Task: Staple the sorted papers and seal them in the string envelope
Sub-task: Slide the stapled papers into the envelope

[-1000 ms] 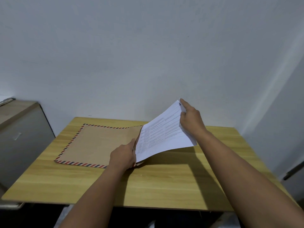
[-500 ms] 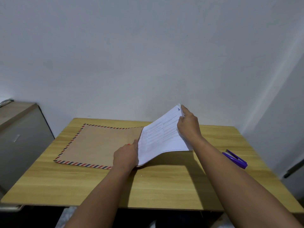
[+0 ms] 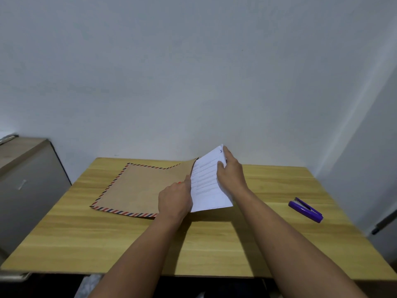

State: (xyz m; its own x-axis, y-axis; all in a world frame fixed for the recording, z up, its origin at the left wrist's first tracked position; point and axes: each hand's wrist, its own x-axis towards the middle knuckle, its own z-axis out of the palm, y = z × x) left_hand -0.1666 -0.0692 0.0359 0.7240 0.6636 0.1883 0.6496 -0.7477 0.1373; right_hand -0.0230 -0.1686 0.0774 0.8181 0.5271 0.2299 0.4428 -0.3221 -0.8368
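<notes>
A brown envelope (image 3: 141, 188) with a red-and-blue striped border lies flat on the wooden table (image 3: 214, 244), its open end facing right. My left hand (image 3: 175, 200) grips the envelope's open edge and holds the mouth lifted. My right hand (image 3: 231, 174) grips a stack of white printed papers (image 3: 206, 186) by its right side. The papers' left edge is partly inside the envelope's mouth. A purple stapler (image 3: 306, 210) lies shut on the table to the right, apart from both hands.
A grey cabinet (image 3: 28, 190) stands left of the table. The white wall runs right behind the table's far edge. A dark handle (image 3: 384, 222) sticks out at the far right.
My right hand has pushed the papers leftward and lower, deeper into the envelope's mouth. The view has shifted, and the stapler has come into sight at the right.
</notes>
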